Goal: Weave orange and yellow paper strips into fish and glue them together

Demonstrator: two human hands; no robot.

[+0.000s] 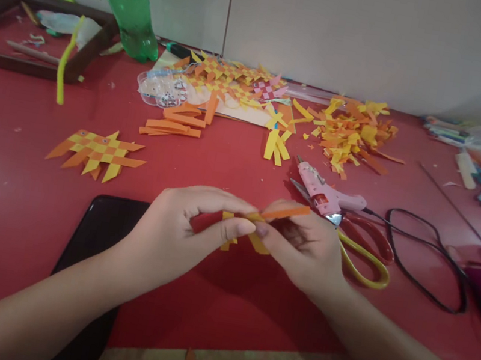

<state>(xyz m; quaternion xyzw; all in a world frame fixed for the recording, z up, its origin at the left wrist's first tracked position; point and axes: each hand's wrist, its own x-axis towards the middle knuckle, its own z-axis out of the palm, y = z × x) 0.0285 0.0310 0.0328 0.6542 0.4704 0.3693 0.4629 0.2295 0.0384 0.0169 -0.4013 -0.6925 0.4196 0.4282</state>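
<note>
My left hand (199,222) and my right hand (303,245) meet at the middle of the red table, thumbs nearly touching. Both pinch a small piece of yellow and orange paper strips (259,244) between thumb and fingers. One orange strip end (287,212) sticks out to the right above my right hand, and yellow ends hang below the fingers. How the strips cross is hidden by the fingers. Two woven paper fish (101,151) in orange and yellow lie to the left, overlapping.
A black phone (84,326) lies under my left forearm. Right of my hands are scissors (362,278) and a pink glue gun (327,194) with its cord. Behind lie orange strips (176,127), yellow strips (276,147), a heap of scraps (352,134) and a green bottle (133,17).
</note>
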